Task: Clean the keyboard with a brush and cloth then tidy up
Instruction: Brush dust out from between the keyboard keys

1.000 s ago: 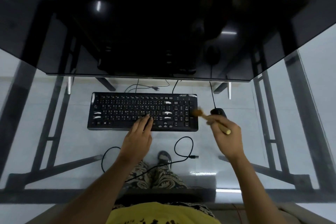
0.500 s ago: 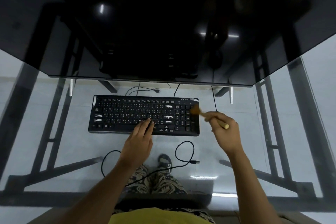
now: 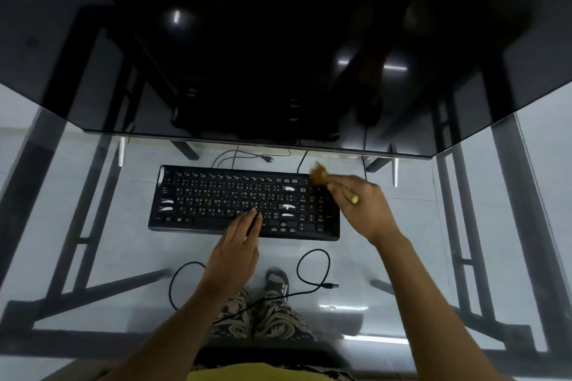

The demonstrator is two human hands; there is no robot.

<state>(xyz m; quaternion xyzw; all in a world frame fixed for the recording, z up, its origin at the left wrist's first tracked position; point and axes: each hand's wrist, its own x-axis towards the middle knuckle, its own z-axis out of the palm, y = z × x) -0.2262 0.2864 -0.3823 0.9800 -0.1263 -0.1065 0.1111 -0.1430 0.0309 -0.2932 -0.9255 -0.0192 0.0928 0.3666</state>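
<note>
A black keyboard (image 3: 216, 198) lies on a glass desk (image 3: 93, 226). My left hand (image 3: 238, 244) rests flat on its lower middle keys, fingers together and stretched out. My right hand (image 3: 365, 210) grips a small brush (image 3: 322, 179) with a wooden handle and brown bristles. The bristles sit over the top right corner of the keyboard, above the number pad. No cloth is in view.
A large dark monitor (image 3: 278, 40) hangs over the back of the desk. A loose black cable (image 3: 312, 269) with a plug loops in front of the keyboard. More cables run behind the keyboard. Metal desk legs (image 3: 520, 226) show through the glass at both sides.
My right hand has moved the brush up and left, from the right edge of the keyboard to its top right corner. It now covers the mouse seen earlier. My left hand has stayed put.
</note>
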